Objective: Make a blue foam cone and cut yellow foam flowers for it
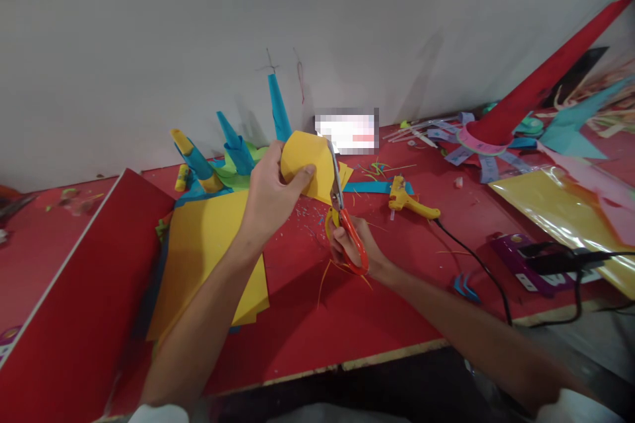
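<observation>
My left hand (275, 188) pinches a curved piece of yellow paper (310, 155) above the table, thumb on its near face. In my right hand (354, 241) is a pair of scissors (353, 238) with orange and yellow handles, its blades pointing up along the right edge of that paper. Below my left forearm lies a stack of yellow sheets (206, 238), with blue showing under its edge. Behind my left hand stand rolled blue paper cones (280, 109), some with yellow or green parts.
A yellow glue gun (411, 201) with a black cord lies to the right, by a blue strip (367, 187). A purple power strip (526, 264) sits near the front edge. A red divider (94, 291) rises at left; a tall red cone (550, 73) leans at right.
</observation>
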A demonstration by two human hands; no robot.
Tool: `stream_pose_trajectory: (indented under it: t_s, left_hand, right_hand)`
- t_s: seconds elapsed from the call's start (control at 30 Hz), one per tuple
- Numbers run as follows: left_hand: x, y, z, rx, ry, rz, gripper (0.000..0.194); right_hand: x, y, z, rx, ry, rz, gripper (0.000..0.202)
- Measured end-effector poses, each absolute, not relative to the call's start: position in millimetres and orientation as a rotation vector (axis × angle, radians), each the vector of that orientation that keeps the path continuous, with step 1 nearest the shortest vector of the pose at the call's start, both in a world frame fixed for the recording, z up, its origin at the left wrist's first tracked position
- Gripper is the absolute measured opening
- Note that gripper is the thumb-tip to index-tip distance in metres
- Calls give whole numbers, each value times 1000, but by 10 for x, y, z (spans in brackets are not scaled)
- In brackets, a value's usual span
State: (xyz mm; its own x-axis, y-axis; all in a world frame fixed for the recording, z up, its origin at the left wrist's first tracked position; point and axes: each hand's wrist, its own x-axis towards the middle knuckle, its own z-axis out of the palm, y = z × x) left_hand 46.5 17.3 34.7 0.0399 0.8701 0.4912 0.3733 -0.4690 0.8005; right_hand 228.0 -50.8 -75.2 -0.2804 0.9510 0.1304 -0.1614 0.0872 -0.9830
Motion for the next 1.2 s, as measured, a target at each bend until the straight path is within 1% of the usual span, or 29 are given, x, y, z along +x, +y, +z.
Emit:
stream_pose_trajectory:
  t_s: [0.13, 0.33, 0.6, 0.77, 0.9, 1.03, 1.2]
  left_hand:
    - [488, 159, 379, 1835, 1237, 1367, 26]
    - [548, 112, 395, 1792, 1241, 1373, 23]
    - [620, 65, 385, 1786, 1252, 1359, 20]
    - [510, 134, 418, 1776, 1182, 1404, 24]
    - [427, 154, 510, 1735, 1115, 1380, 24]
    - [392, 147, 574, 1638, 1087, 1410, 31]
    - [291, 192, 587, 1757, 1138, 1476, 36]
  right_hand:
    - [2278, -508, -760, -850, -1353, 1402, 65]
    - [2263, -515, -798, -906, -1367, 1383, 68]
    - [2209, -534, -792, -891, -1265, 1442, 63]
    - [2217, -511, -720, -880, -1209, 1430, 71]
    - [2226, -485, -703, -823, -1224, 1429, 71]
    - [2230, -479, -741, -763, -1320, 1489, 73]
    - [2259, -526, -724, -835, -1503, 1463, 74]
